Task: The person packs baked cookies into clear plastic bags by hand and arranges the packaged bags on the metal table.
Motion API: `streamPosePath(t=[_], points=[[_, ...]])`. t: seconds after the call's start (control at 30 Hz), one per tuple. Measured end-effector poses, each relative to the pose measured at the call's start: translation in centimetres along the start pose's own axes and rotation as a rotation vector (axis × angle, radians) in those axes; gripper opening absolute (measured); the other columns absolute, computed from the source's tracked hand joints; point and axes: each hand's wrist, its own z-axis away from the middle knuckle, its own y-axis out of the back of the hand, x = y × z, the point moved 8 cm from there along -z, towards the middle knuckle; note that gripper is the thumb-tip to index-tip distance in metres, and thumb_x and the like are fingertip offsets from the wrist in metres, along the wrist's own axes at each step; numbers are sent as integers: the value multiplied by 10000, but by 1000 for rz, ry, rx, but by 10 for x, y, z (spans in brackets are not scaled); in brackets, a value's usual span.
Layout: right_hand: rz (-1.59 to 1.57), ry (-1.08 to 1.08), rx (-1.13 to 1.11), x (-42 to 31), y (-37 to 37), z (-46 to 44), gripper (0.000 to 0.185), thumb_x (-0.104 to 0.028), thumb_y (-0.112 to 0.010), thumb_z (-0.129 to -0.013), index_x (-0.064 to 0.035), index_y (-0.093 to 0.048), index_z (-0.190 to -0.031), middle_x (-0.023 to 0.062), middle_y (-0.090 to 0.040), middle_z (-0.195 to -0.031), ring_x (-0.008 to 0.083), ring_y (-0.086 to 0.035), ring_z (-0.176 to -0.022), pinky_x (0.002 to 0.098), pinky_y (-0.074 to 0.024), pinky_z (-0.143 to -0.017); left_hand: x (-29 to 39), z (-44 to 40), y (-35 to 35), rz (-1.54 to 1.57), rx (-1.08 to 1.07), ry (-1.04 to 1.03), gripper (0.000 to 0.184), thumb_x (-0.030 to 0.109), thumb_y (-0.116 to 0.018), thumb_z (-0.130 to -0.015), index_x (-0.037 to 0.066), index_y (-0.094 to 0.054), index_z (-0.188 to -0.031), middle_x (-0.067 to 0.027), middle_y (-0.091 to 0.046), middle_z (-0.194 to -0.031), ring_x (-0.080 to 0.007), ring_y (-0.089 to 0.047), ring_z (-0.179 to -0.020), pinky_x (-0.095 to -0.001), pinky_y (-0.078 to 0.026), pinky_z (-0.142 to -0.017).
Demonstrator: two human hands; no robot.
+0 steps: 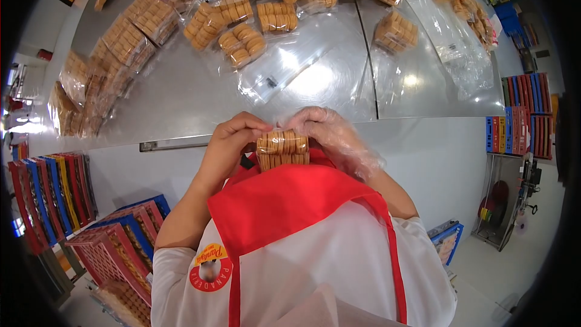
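"Head view, entry at the fingers: what was listed?"

"Biscuit pack [282, 147], clear-wrapped, quantity 1. Place: between the left hand [235, 134] and the right hand [327, 135], on the body side of the fingertips, its far edge touching them. Near edge: against or behind the red apron [296, 200]; could not tell which."

"Axis?"

"Biscuit rows, 2 visible, running crosswise from the left fingers toward the right. Overall long axis uncertain, the pack's depth being hidden. Nearer hand: neither; the pack sat about midway."

"Condition of the fingers?"

"Left: bare, thumb and forefinger pinching the wrapping at its far left corner. Right: in a clear glove [352, 148], fingertips bunched at the far right corner, apparently pinching the wrapping too; glare blurred the exact contact."

"Pose?"

"Forearms converging from either side of the body. Left: knuckles up, fingers bent toward the right. Right: near mirror of it, fingers curled toward the left."

"Surrounding stock?"

"Beyond the fingers: steel table [181, 100], bearing a flat clear bag [266, 82]. Farther ahead: a cluster of packs [242, 44]. Ahead and left: a stacked row of packs [128, 39]. Ahead and right: a lone pack [396, 31], well apart from the cluster."
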Motion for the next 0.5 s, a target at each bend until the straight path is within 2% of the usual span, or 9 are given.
streamPosePath(t=[0.1, 0.13, 0.2, 0.23, 0.33, 0.4, 0.43, 0.5], points=[[-45, 1, -54, 0, 1, 9, 146, -40, -628, -911, -20, -672, -1048, 110, -666, -1167, 202, -613, -1102, 361, -462, -1027, 15, 9, -14, 16, -176, -204, 238, -4, -553, -894, 3, -690, -1088, -95, -574, -1256, -203, -574, -1144, -328, -465, -968], [-67, 1, -71, 1, 0, 11, 157, -32, -624, -910, -26, -671, -1060, 114, -659, -1199, 209, -610, -1127, 364, -454, -1039, 15, 11, -14, -14, -169, -217, 237, -9, -569, -892, 10, -692, -1093, -97, -567, -1262, -205, -563, -1164, -333, -451, -987], [277, 332, -77, -12, -2, 9, 211, -25, -634, -898, -47, -670, -1104, 141, -642, -1243, 252, -592, -1194, 375, -451, -1050, 12, 11, -13, -69, -151, -247, 241, -21, -602, -886, 25, -698, -1102, -101, -553, -1276, -210, -540, -1204, -345, -423, -1025], [450, 498, -79, -20, -7, 12, 240, -21, -639, -891, -58, -670, -1127, 155, -633, -1266, 273, -583, -1227, 380, -449, -1056, 8, 7, -11, -85, -148, -256, 229, -22, -617, -887, 26, -694, -1097, -98, -555, -1267, -208, -547, -1190, -338, -437, -1008], [897, 627, -135, -42, -29, 26, 321, -69, -660, -880, -77, -615, -1198, 236, -541, -1380, 358, -569, -1251, 414, -468, -1027, 1, -9, 0, -114, -121, -229, 193, -20, -643, -891, 25, -692, -1072, -87, -571, -1232, -195, -568, -1146, -317, -476, -952], [1049, 686, -134, -48, -46, 31, 489, -107, -688, -869, -116, -524, -1330, 267, -498, -1404, 412, -572, -1220, 453, -473, -1019, -3, -18, 3, -98, -75, -123, 162, -10, -640, -894, 21, -699, -1041, -82, -595, -1194, -180, -581, -1113, -304, -495, -905], [1125, 712, -130, -47, -54, 33, 578, -127, -701, -863, -135, -479, -1396, 282, -476, -1416, 439, -573, -1204, 472, -476, -1015, 3, -24, 1, -197, -79, -206, 152, -2, -638, -895, 18, -698, -1033, -81, -603, -1179, -170, -598, -1054, -297, -508, -853], [1465, 635, 34, -35, -58, 25, 724, -180, -717, -864, -174, -350, -1487, 295, -483, -1400, 448, -575, -1195, 474, -472, -1015, 17, -36, -11, -391, -90, -375, 134, 14, -634, -897, 13, -696, -1016, -79, -619, -1148, -151, -632, -934, -284, -535, -750]])
